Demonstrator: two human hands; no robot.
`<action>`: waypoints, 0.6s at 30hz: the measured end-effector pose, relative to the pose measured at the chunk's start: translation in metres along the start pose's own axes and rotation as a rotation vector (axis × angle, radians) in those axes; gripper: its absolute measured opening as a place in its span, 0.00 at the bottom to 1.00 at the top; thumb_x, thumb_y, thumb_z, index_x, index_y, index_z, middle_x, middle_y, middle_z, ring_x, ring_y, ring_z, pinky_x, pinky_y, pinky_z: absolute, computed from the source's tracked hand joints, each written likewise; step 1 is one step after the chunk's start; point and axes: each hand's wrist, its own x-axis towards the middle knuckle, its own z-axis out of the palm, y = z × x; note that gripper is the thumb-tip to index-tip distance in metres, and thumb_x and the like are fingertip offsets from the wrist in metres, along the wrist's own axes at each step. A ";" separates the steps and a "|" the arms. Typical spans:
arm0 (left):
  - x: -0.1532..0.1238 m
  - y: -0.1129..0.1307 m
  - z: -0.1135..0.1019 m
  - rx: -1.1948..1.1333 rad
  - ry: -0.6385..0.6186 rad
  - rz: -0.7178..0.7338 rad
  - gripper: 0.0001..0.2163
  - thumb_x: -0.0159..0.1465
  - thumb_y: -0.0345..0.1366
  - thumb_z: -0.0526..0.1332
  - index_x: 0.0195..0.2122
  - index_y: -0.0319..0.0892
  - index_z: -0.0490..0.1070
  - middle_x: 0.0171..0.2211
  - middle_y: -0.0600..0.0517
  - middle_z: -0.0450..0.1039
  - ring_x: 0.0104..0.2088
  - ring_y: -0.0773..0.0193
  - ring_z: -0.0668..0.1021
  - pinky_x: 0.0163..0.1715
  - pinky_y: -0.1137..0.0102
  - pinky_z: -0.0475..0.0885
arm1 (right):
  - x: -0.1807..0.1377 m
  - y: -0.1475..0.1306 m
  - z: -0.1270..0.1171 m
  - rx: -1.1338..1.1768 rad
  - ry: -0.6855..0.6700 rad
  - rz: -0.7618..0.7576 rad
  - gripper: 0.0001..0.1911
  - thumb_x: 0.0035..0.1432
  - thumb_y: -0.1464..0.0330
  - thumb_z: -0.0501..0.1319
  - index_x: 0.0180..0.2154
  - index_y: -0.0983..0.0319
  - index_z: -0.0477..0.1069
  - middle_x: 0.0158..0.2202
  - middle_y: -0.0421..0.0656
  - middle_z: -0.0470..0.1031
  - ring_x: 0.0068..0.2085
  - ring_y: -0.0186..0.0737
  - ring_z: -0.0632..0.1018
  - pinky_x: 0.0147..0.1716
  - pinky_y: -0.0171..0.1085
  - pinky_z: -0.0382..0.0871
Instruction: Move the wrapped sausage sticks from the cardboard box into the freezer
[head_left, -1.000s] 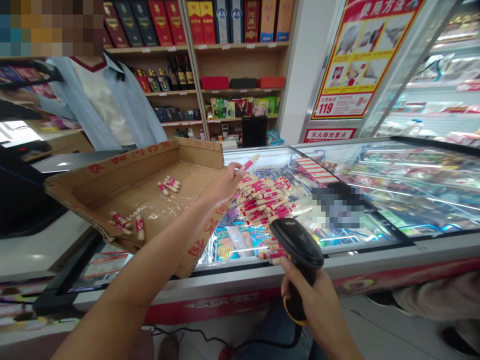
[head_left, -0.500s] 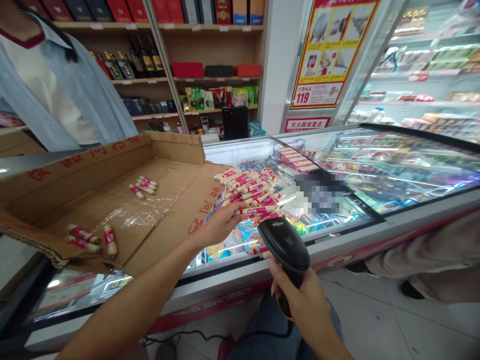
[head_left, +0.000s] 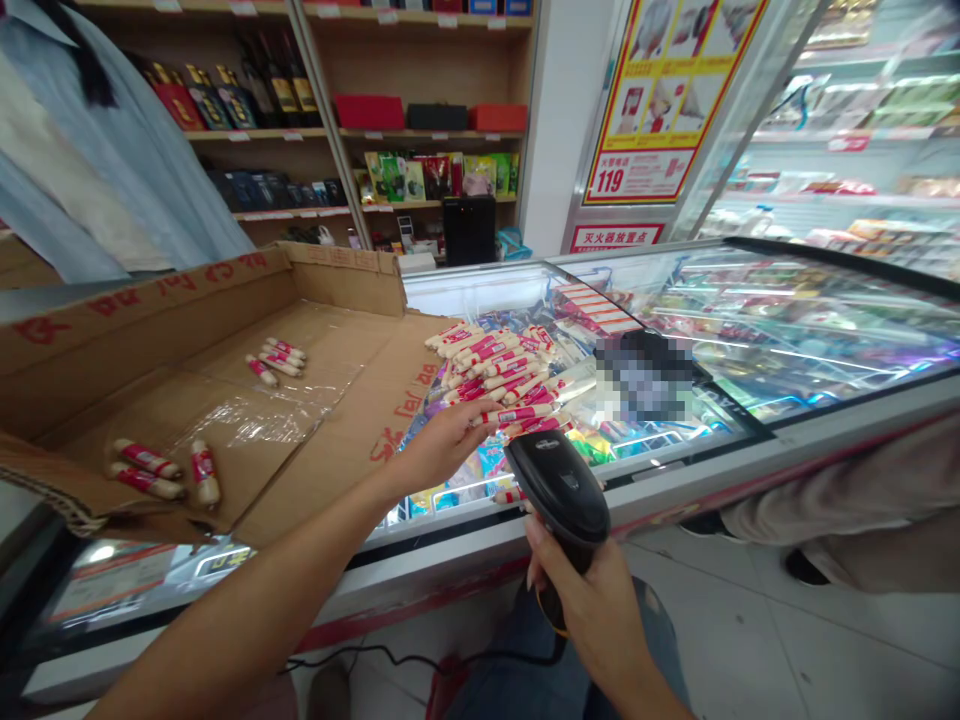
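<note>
My right hand [head_left: 592, 600] is wrapped round the handle of a black barcode scanner [head_left: 559, 480], its cable trailing below. The scanner's head points toward a heap of sausages [head_left: 499, 365] in pale wrappers with red labels, lying on the freezer's glass top. My left hand [head_left: 446, 440] pinches the near end of one sausage [head_left: 517, 413] at the front of the heap. Another sausage [head_left: 508, 495] lies partly hidden behind the scanner. Left of the heap is a cut-down cardboard box [head_left: 330, 380] with several more sausages [head_left: 202, 472] inside.
A chest freezer [head_left: 675, 475] with a glass top spans the front, packages showing inside. A pixelated dark object [head_left: 649, 375] lies on the glass. At the far left stands a person [head_left: 112, 140] in a light blue shirt. Another person's trouser leg [head_left: 847, 490] is at the right.
The view has tilted down and shifted slightly. My left hand stays at the same sausage, and the scanner remains in my right hand near the heap.
</note>
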 end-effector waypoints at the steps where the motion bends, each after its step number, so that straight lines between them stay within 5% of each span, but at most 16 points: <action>1: 0.000 -0.001 0.001 0.011 0.005 0.001 0.15 0.70 0.43 0.50 0.46 0.41 0.71 0.44 0.47 0.77 0.45 0.60 0.78 0.44 0.69 0.71 | 0.000 0.000 0.000 -0.001 0.004 -0.003 0.21 0.53 0.51 0.64 0.19 0.60 0.69 0.14 0.37 0.68 0.19 0.36 0.70 0.21 0.34 0.66; 18: -0.001 -0.005 0.001 0.029 0.018 -0.045 0.17 0.69 0.43 0.50 0.52 0.40 0.70 0.50 0.44 0.76 0.49 0.57 0.76 0.49 0.66 0.70 | -0.001 -0.001 0.001 0.023 0.006 -0.015 0.23 0.54 0.51 0.65 0.37 0.66 0.78 0.14 0.37 0.69 0.18 0.38 0.70 0.21 0.35 0.65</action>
